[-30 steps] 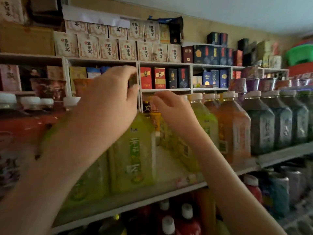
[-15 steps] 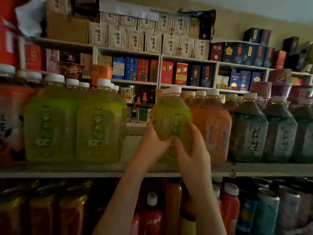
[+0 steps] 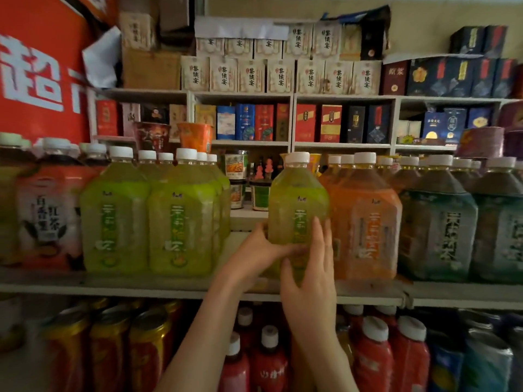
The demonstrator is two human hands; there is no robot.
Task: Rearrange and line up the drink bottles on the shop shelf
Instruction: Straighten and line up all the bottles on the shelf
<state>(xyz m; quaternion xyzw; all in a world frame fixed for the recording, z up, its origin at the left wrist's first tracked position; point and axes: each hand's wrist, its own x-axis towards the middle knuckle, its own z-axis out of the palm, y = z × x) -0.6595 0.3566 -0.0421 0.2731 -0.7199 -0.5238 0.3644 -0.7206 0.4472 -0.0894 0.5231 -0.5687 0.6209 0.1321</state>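
a red sign (image 3: 42, 80) fills the far left, above red-label tea bottles (image 3: 48, 216) on the shelf (image 3: 113, 287). next come two green bottles (image 3: 113, 222) (image 3: 184, 219) side by side at the shelf front. right of them is a gap, with small jars (image 3: 236, 176) further back. the left grip (image 3: 254, 253) wraps the lower left side of the held green bottle (image 3: 297, 202), fingers curled across its front. that bottle is upright, white cap up, just beside the orange bottles (image 3: 368, 230); its base is hidden, so i cannot tell whether it rests on the shelf. the right grip (image 3: 311, 278) cups its lower right, fingers up the side, thumb on the front. dark teal bottles (image 3: 441, 233) follow.
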